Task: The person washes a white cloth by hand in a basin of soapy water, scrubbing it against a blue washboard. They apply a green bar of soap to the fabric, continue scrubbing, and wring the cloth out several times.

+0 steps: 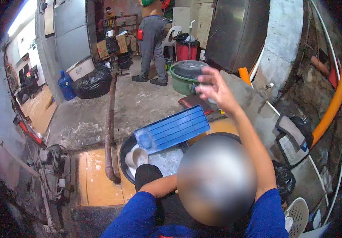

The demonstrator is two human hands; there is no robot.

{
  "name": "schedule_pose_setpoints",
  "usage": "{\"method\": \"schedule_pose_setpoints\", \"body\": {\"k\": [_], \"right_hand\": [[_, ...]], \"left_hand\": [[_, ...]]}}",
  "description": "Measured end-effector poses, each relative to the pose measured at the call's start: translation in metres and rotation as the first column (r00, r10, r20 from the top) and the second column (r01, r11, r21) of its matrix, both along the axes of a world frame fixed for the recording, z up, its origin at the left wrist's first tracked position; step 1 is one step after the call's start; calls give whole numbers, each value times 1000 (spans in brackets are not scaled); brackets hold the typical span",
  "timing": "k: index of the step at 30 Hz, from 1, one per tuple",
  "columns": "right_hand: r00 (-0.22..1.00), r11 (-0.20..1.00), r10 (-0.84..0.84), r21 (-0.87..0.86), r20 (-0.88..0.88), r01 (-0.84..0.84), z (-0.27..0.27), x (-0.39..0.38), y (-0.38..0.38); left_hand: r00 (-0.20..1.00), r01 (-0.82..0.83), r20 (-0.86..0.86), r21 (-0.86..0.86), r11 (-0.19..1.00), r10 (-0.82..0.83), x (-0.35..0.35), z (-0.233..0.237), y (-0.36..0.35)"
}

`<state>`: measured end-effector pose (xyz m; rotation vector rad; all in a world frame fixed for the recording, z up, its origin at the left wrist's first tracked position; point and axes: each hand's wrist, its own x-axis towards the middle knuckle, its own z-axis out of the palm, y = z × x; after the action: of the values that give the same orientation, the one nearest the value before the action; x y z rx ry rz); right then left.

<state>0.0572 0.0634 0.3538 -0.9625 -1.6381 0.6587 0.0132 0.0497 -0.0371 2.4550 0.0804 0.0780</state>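
My right hand [216, 91] is raised in the air near the green tub [183, 81] with a dark lid, its fingers spread and somewhat smeared, holding nothing that I can see. My left forearm reaches toward a large blurred round patch [216, 180], which hides the left hand and whatever it touches. Beyond my knees stands a black basin [126, 147] of soapy water [169, 160]. A blue ribbed plastic tray [175, 129] rests tilted across its far rim, with suds on its left end. Inside the basin, at the left, is a whitish dipper or cup [136, 157].
A rusty pipe [110, 119] rises left of the basin. Another person [152, 43] stands farther back. A black bag [93, 82], blue water jug [65, 85] and motor [52, 160] are at left. An orange pipe [334, 107] and perforated basket [298, 216] are at right.
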Motion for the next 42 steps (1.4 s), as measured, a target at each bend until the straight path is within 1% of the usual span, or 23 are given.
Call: {"method": "schedule_pose_setpoints", "body": {"k": [1, 3, 5, 6, 7, 9, 10, 11, 12, 13, 15, 17, 19, 20, 22, 23, 25, 29, 32, 35, 37, 40, 42], "right_hand": [[999, 997, 14, -77, 45, -11, -14, 8, -5], [981, 981, 34, -196, 189, 4, -63, 37, -10], [901, 968, 1, -228, 434, 109, -114, 63, -34], [877, 957, 25, -266, 479, 118, -153, 86, -42], [793, 951, 5, -248, 609, 185, -164, 92, -63], [739, 895, 33, -348, 673, 277, -206, 114, -96], [802, 863, 41, -426, 596, 272, -234, 128, -108], [858, 826, 43, -501, 512, 258, -257, 136, -118], [879, 810, 41, -531, 475, 249, -267, 136, -128], [899, 794, 37, -559, 437, 239, -272, 133, -136], [927, 822, 43, -540, 373, 180, -282, 126, -144], [977, 777, 13, -617, 214, 125, -304, 130, -139], [986, 786, -23, -606, 164, 119, -297, 122, -135], [989, 791, -40, -601, 142, 118, -293, 120, -133], [985, 794, -41, -594, 168, 134, -305, 122, -127], [983, 793, -42, -592, 179, 142, -312, 122, -126], [988, 772, -58, -621, 142, 134, -306, 114, -127], [994, 751, -108, -652, 29, 101, -303, 106, -128], [992, 702, -128, -705, 17, 103, -307, 106, -129], [995, 758, -100, -646, 18, 88, -321, 112, -129], [995, 793, -81, -600, 65, 104, -320, 111, -131], [993, 817, -93, -565, 75, 119, -318, 108, -133], [988, 808, -141, -570, 62, 151, -317, 105, -133]], "left_hand": [[1000, -11, -19, 1, 1000, 11, 0, -1, 0], [998, -36, -55, 2, 999, 36, -1, 3, 0], [999, -41, -9, -13, 999, 41, -5, 14, -2], [999, -42, 14, -19, 999, 42, -7, 19, -3], [997, -20, 71, -74, 997, 25, -8, 23, -3], [983, 36, 186, -177, 984, -3, -7, 27, -5], [979, 33, 204, -204, 978, 9, -2, 16, -2], [985, -6, 171, -186, 983, 38, -3, 20, -3], [988, -45, 137, -168, 985, 68, -5, 30, -6], [990, -82, 105, -148, 986, 98, -6, 37, -8], [987, -106, 97, -197, 975, 127, -5, 46, -10], [987, -99, 98, -267, 959, 129, -3, 46, -8], [988, -61, 112, -360, 931, 108, -3, 42, -4], [986, -70, 120, -357, 932, 120, -2, 41, -4], [981, -89, 133, -351, 932, 143, -4, 40, -4], [977, -115, 136, -316, 942, 165, -4, 36, -3], [968, -165, 143, -248, 955, 204, -4, 28, -3], [959, -214, 136, -230, 949, 249, -8, 28, -4], [960, -234, 96, -241, 942, 263, -7, 32, -7], [961, -217, 117, -243, 945, 251, -7, 32, -8], [958, -200, 155, -245, 949, 242, -8, 35, -7], [966, -208, 98, -258, 943, 240, -10, 43, -5], [970, -215, 41, -328, 920, 241, -14, 58, -7]]}}
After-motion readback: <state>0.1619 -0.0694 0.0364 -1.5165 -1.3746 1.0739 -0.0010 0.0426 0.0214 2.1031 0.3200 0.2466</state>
